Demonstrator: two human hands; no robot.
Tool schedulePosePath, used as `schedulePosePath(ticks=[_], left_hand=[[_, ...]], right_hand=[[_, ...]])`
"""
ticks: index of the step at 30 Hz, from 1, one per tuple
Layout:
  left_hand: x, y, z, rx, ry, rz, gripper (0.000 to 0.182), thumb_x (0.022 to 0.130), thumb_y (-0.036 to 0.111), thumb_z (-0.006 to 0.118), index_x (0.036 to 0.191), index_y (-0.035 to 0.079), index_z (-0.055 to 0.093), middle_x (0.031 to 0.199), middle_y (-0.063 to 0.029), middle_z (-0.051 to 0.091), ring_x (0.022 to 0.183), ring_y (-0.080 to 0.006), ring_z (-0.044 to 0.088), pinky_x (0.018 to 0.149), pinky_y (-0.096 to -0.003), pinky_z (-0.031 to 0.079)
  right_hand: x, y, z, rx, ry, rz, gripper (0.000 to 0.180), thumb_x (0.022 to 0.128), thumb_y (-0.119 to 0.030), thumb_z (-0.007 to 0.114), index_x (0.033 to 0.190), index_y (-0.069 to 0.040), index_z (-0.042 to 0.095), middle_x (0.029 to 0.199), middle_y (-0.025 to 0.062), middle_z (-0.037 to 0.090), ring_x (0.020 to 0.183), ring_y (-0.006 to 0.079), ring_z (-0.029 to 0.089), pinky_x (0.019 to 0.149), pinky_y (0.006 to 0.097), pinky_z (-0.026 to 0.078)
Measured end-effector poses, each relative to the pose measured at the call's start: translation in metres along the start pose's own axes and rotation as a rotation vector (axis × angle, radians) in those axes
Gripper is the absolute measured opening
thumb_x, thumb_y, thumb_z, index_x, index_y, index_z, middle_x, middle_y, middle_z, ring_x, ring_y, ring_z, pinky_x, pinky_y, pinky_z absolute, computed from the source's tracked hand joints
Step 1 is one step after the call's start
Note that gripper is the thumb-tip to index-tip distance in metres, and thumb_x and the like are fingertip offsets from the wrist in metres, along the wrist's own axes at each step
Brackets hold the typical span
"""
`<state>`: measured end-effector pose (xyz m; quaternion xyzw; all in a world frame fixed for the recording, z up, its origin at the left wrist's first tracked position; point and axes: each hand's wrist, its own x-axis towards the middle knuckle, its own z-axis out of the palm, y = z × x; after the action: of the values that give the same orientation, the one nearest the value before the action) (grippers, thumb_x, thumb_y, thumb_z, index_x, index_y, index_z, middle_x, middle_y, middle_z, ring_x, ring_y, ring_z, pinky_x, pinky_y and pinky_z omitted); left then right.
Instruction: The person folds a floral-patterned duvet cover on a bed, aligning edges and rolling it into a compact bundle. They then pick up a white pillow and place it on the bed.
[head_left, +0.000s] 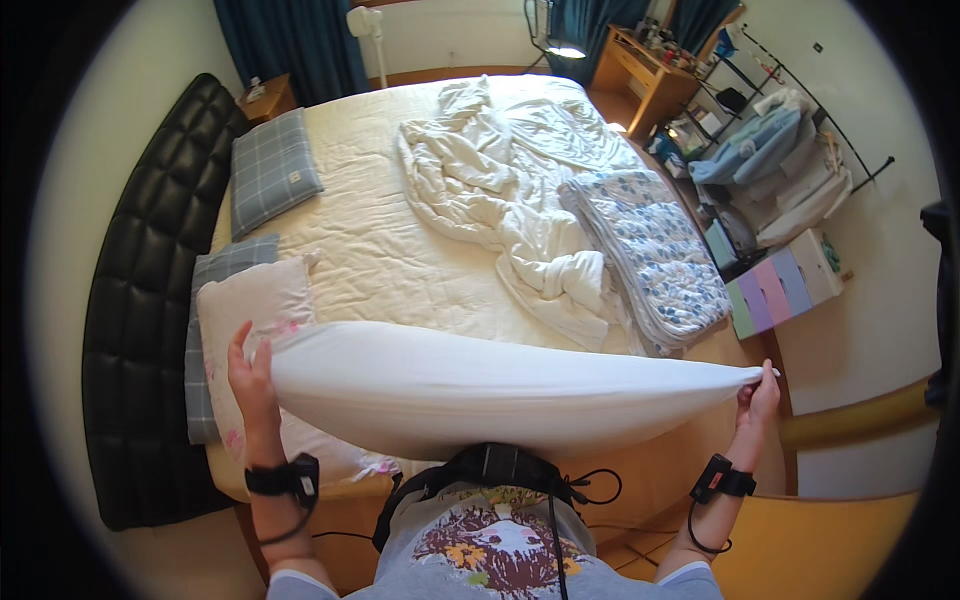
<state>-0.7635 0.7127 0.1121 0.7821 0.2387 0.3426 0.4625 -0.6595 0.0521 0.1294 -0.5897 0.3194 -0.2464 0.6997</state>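
A white cloth (480, 386) is stretched between my two hands, hanging in a shallow sag in front of my waist. My left hand (253, 375) grips its left end, over a pale pillow (259, 300) with pink flowers. At the right, my right hand (759, 394) pinches the other end, gathered to a point. Beyond the cloth lies a bed with a cream quilted cover (360, 225). A rumpled cream quilt (480, 187) lies on it, beside a folded quilt with a blue pattern (660, 255). The cloth hides part of the bed's near side.
Grey checked pillows (274, 169) rest near the black padded headboard (150, 300). Beyond the bed stand a wooden nightstand (274, 101), a white stand (379, 52) and a wooden dressing table (637, 71). A clothes rack (832, 127) and pastel drawers (772, 289) stand at the right. Black cables run by my waist.
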Motion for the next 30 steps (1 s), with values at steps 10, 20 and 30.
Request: schedulePosePath(ticks=[10, 20, 30], left_hand=[[0.106, -0.161, 0.216, -0.146, -0.068, -0.284, 0.067, 0.086, 0.030, 0.056, 0.134, -0.005, 0.024, 0.132, -0.0252, 0.035, 0.123, -0.0276, 0.036, 0.100, -0.0337, 0.029], [-0.207, -0.318, 0.140, -0.233, -0.086, -1.559, 0.082, 0.073, 0.070, 0.050, 0.130, 0.011, 0.039, 0.128, -0.0063, 0.045, 0.116, -0.0216, 0.039, 0.095, -0.0368, 0.031], [-0.236, -0.293, 0.200, -0.839, -0.120, -1.523, 0.090, 0.068, 0.078, 0.042, 0.129, 0.013, 0.039, 0.133, -0.0045, 0.040, 0.120, -0.0261, 0.036, 0.100, -0.0450, 0.028]], right_hand=[[0.105, 0.168, 0.066, -0.073, -0.207, 0.291, 0.021, 0.088, -0.031, 0.051, 0.091, -0.011, 0.054, 0.079, -0.0005, 0.057, 0.072, 0.0124, 0.055, 0.062, 0.0294, 0.046], [-0.053, 0.346, -0.083, -0.776, -0.143, 0.830, 0.067, 0.080, -0.058, 0.050, 0.129, -0.013, 0.038, 0.123, 0.0055, 0.046, 0.111, 0.0206, 0.041, 0.082, 0.0434, 0.037], [-0.048, 0.367, -0.062, -0.710, -0.455, 0.565, 0.079, 0.082, -0.053, 0.054, 0.136, -0.003, 0.026, 0.136, 0.0112, 0.036, 0.122, 0.0216, 0.036, 0.098, 0.0320, 0.030]])
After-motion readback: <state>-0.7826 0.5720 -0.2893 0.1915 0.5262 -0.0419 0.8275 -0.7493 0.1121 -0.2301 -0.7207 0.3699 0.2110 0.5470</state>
